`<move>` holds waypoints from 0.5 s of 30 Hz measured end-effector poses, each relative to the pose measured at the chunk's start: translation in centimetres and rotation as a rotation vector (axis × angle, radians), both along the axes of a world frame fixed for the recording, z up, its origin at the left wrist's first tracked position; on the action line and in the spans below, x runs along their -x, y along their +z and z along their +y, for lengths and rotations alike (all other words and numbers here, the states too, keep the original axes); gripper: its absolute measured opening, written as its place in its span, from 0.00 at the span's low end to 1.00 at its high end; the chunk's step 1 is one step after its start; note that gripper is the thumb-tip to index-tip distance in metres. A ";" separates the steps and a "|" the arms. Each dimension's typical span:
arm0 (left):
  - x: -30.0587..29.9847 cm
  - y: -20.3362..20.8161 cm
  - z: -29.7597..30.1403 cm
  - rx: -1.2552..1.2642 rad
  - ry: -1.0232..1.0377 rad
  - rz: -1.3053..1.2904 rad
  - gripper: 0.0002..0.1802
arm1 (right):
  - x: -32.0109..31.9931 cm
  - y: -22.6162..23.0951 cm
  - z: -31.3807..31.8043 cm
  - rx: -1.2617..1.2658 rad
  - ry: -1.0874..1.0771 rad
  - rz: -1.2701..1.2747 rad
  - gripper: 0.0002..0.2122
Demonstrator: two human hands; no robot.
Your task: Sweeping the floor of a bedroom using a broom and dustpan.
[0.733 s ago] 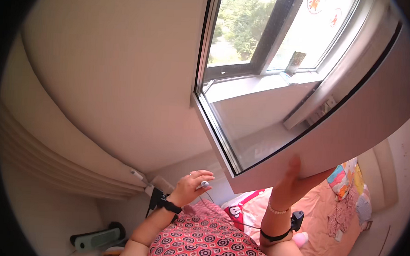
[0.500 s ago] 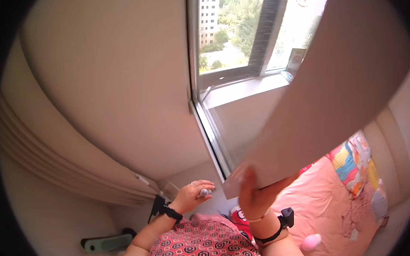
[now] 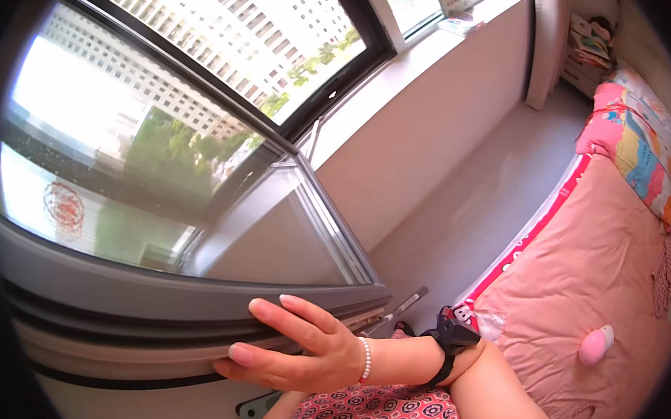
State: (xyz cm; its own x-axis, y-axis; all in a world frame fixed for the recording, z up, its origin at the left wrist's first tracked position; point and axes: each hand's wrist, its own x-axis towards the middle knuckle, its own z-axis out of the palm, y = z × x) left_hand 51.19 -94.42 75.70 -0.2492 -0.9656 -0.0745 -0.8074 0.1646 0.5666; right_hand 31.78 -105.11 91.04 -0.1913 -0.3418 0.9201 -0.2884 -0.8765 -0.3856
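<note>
Fingers (image 3: pixel 290 324): right hand (image 3: pixel 324 353), spread and uncurled, clenching nothing, apparently resting across the window sash (image 3: pixel 179 296).
Left hand: out of sight; I cannot tell its state.
Handling: my judgement, guide with a flat, steady palm; keep fingertips out of the hinge side.
Window sash: swung into the room, glass beyond the fingertips, extending left.
Bed (image 3: pixel 546 251): right, well apart.
Windowsill (image 3: pixel 399 80): far side.

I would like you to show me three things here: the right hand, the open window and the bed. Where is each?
Right hand (image 3: pixel 323 353): head view, on the back of the hand.
Open window (image 3: pixel 178 171): head view, on its glass.
Bed (image 3: pixel 540 285): head view, on its pink cover.
</note>
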 end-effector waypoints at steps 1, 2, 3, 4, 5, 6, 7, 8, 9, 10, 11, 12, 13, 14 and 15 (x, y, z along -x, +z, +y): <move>0.3 0.3 0.2 -0.015 0.008 -0.014 0.19 | 0.2 -0.4 -0.2 0.016 0.023 0.016 0.18; 0.5 0.5 0.4 -0.028 0.012 -0.021 0.19 | 0.8 -1.1 -0.5 0.043 0.087 0.057 0.20; 0.8 0.7 0.5 -0.044 0.015 -0.029 0.19 | 1.3 -1.7 -0.8 0.025 0.156 0.060 0.21; 1.0 0.8 0.6 -0.058 0.018 -0.036 0.20 | 1.7 -2.4 -1.0 0.006 0.222 0.065 0.22; 1.1 0.9 0.7 -0.068 0.020 -0.040 0.20 | 2.1 -3.0 -1.3 -0.014 0.277 0.062 0.23; 1.2 1.0 0.8 -0.081 0.021 -0.047 0.20 | 2.2 -3.5 -1.6 -0.050 0.332 0.025 0.25; 1.3 1.1 0.9 -0.090 0.022 -0.054 0.20 | 2.0 -3.7 -1.8 -0.089 0.353 -0.009 0.24; 1.4 1.2 1.0 -0.101 0.023 -0.059 0.20 | 2.0 -4.1 -1.9 -0.073 0.339 0.017 0.23; 1.5 1.3 1.1 -0.110 0.023 -0.065 0.20 | 1.9 -4.2 -2.0 -0.061 0.330 0.061 0.23; 1.6 1.5 1.3 -0.121 0.028 -0.069 0.20 | 1.8 -4.2 -2.1 -0.051 0.340 0.045 0.23; 1.8 1.5 1.3 -0.131 0.030 -0.074 0.20 | 1.7 -4.2 -2.0 -0.047 0.352 0.045 0.23; 1.9 1.6 1.3 -0.139 0.031 -0.076 0.20 | 1.8 -4.3 -2.1 -0.041 0.356 0.070 0.23; 2.1 1.8 1.4 -0.145 0.032 -0.079 0.20 | 1.9 -4.3 -2.1 -0.030 0.367 0.049 0.23; 2.2 1.9 1.4 -0.150 0.035 -0.081 0.20 | 1.9 -4.2 -2.0 -0.025 0.377 0.049 0.23; 2.4 2.1 1.6 -0.155 0.034 -0.087 0.20 | 2.0 -4.1 -1.8 -0.025 0.381 0.050 0.22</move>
State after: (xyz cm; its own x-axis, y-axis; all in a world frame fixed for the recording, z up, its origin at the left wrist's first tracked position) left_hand 48.75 -92.83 77.77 -0.2027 -0.9485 -0.2433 -0.8580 0.0523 0.5109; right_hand 29.82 -106.96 86.95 -0.0012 -0.4021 0.9156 0.0372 -0.9150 -0.4017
